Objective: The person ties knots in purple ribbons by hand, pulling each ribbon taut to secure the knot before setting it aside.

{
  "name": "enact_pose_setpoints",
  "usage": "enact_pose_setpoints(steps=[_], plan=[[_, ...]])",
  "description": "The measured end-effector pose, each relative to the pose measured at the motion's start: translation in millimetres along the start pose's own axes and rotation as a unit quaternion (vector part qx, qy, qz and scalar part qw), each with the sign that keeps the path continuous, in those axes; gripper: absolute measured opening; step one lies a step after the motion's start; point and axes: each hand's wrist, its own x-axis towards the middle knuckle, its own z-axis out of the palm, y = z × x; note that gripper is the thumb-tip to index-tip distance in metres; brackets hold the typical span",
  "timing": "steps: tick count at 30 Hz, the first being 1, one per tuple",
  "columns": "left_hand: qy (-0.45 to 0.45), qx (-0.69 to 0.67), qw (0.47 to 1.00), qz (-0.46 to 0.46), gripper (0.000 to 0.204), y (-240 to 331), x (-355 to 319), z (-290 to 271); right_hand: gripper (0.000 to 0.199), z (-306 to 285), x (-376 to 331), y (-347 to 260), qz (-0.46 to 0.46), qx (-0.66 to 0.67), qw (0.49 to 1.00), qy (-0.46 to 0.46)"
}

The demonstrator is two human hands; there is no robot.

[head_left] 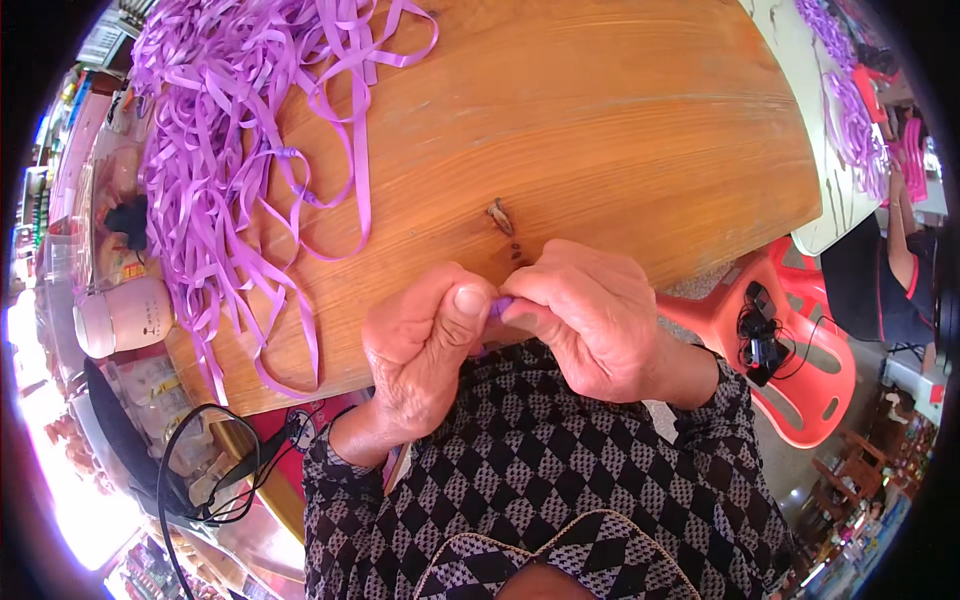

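Note:
Both my hands meet just off the near edge of the wooden table, close to my body. My left hand [428,335] is closed, its thumb on top, with a bit of purple ribbon [497,307] at its fingertips. Thumb and forefinger of my right hand [590,318] pinch the same purple piece from the other side. Most of that piece is hidden by my fingers. A large tangled heap of purple ribbons [225,130] covers the left part of the table, and several loops trail toward the near edge.
The wooden table [600,130] has a dark knot mark near my hands. A pink lidded jar [125,317] stands at the left. To the right are a red plastic chair [800,400] bearing a black corded device [762,335], a white table [850,215] with more purple ribbons, and another person's arm [899,240].

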Motion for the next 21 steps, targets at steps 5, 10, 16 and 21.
enact_pose_setpoints(steps=[5,10,16,21], plan=[[0.006,-0.013,1.0,-0.009,0.028,-2.1,-3.6,-2.5,0.018,-0.8,-1.3,-1.1,-0.01,-0.002,1.0,0.01],[0.013,0.005,1.0,0.021,0.029,-6.4,-2.8,-2.8,0.019,1.0,-1.9,-0.2,-0.03,-0.01,0.999,0.025],[0.026,0.021,0.999,0.004,0.029,-7.3,-2.4,-2.9,0.025,6.9,-3.0,2.6,-0.08,-0.057,0.995,0.031],[0.021,-0.021,1.0,-0.007,0.026,-10.3,-1.2,-3.7,0.029,7.1,-3.2,4.8,-0.128,-0.114,0.985,0.036]])
